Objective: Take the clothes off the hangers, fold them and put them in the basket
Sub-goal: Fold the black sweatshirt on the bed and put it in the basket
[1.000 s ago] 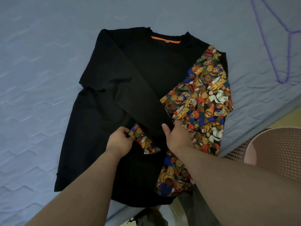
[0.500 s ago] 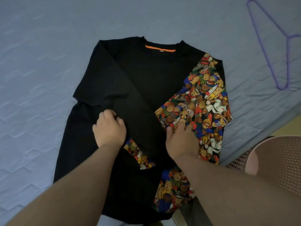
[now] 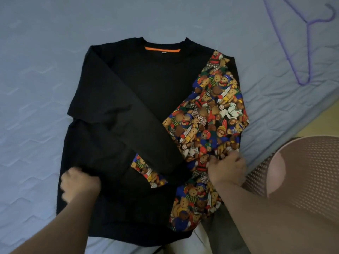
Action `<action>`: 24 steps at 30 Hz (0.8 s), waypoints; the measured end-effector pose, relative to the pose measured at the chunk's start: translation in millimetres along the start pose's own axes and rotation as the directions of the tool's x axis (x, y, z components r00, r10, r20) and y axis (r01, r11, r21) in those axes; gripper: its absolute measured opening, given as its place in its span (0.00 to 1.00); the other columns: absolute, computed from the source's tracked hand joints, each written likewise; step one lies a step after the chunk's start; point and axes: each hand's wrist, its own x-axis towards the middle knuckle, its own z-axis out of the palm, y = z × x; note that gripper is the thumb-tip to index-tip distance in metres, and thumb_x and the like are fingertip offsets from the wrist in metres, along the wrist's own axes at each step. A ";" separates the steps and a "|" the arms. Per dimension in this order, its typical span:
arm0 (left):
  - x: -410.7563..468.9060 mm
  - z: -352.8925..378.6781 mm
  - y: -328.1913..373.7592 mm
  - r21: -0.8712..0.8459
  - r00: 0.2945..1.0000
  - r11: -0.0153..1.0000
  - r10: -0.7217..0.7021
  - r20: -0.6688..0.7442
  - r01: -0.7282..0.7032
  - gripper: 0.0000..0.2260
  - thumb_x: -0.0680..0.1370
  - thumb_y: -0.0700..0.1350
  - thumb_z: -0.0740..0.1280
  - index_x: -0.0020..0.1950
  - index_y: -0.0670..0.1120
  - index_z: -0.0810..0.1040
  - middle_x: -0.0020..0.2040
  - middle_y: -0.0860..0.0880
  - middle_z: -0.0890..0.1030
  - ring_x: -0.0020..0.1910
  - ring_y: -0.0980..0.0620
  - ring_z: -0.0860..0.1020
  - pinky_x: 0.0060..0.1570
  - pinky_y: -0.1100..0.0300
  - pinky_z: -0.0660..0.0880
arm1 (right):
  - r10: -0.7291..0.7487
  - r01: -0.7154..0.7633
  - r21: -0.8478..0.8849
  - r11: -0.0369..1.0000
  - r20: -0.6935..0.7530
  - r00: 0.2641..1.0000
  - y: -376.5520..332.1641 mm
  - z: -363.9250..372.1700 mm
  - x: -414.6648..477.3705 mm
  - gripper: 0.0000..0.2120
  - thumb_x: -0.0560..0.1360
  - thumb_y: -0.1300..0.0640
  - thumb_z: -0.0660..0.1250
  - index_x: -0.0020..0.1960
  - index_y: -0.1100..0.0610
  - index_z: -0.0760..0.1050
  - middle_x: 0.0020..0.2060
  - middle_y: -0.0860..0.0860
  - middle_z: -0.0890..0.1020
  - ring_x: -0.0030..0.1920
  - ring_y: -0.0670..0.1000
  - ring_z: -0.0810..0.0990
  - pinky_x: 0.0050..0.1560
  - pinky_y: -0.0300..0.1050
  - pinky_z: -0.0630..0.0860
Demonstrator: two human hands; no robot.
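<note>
Head view, flat sweater [image 3: 128, 98], left hand [image 3: 80, 182] and right hand [image 3: 227, 169] pinching its opposite sides

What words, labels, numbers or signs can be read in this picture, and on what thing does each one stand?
No text can be read.
On the grey tag under the orange neck strip of the sweatshirt: too small to read.
On the bear print: tiny marks, too blurred to read.
On the hanger and the basket: none shows.
</note>
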 end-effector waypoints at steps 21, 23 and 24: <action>17.5 20.6 -199.9 -0.674 0.870 0.657 0.055 0.489 0.337 0.19 0.78 0.40 0.70 0.67 0.39 0.73 0.58 0.39 0.78 0.52 0.39 0.79 0.50 0.48 0.80 | 0.121 -0.537 0.579 0.614 0.604 0.788 142.5 69.3 -135.7 0.20 0.70 0.55 0.78 0.59 0.56 0.76 0.51 0.54 0.84 0.49 0.54 0.82 0.39 0.46 0.75; 9.3 24.7 -205.0 -0.706 0.863 0.596 0.045 0.504 0.382 0.17 0.79 0.39 0.69 0.66 0.38 0.73 0.58 0.40 0.77 0.47 0.42 0.79 0.36 0.56 0.82 | 0.143 -0.534 0.582 0.613 0.583 0.800 153.1 66.2 -143.0 0.21 0.68 0.56 0.79 0.58 0.58 0.78 0.49 0.55 0.85 0.48 0.56 0.83 0.42 0.48 0.80; 5.9 25.8 -207.8 -0.716 0.861 0.577 0.041 0.506 0.393 0.16 0.79 0.39 0.69 0.65 0.37 0.73 0.59 0.40 0.77 0.46 0.44 0.79 0.31 0.59 0.81 | 0.147 -0.537 0.584 0.609 0.582 0.800 160.0 66.5 -145.9 0.22 0.67 0.55 0.80 0.58 0.59 0.78 0.49 0.56 0.85 0.48 0.56 0.84 0.46 0.50 0.81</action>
